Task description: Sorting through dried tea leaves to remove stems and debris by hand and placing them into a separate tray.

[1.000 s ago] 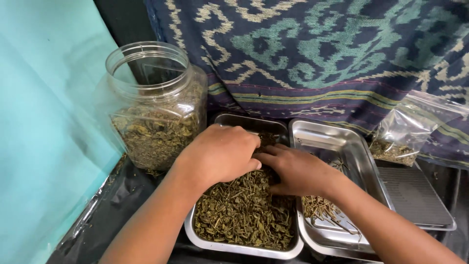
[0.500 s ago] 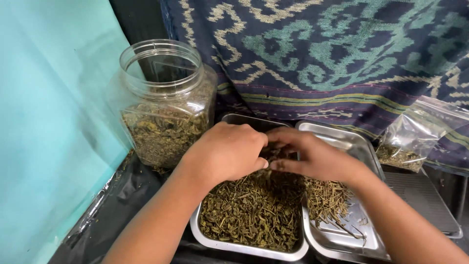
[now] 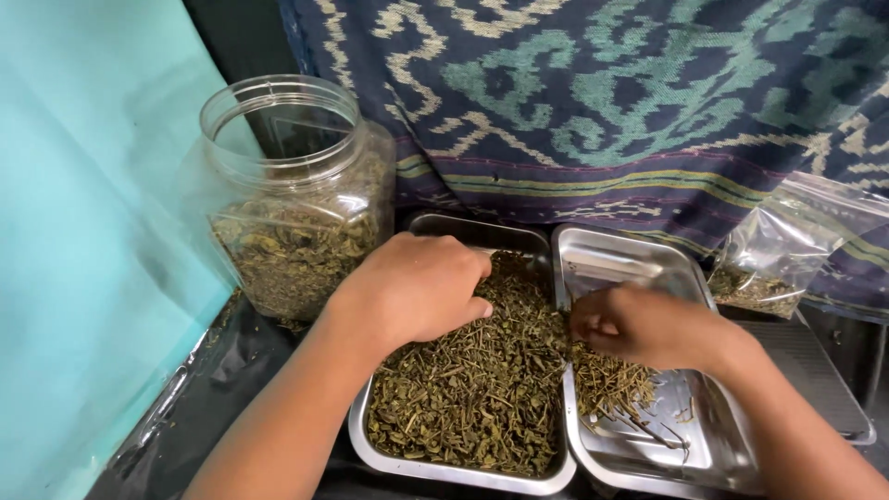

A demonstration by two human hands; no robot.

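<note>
Head view: left hand [image 3: 417, 287] curled, fingers dug into dried green-brown herb heap [image 3: 472, 389] (left steel tray [image 3: 463, 468]); right hand [image 3: 639, 324] pinching twigs over right steel tray [image 3: 704, 454].

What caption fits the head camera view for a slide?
Left hand rests in a metal tray of dried leaves; right hand hovers over the stem tray.

Olive-green dried leaves [image 3: 463, 398], silver trays [image 3: 630, 255], navy-teal patterned cloth [image 3: 593, 102]
</note>
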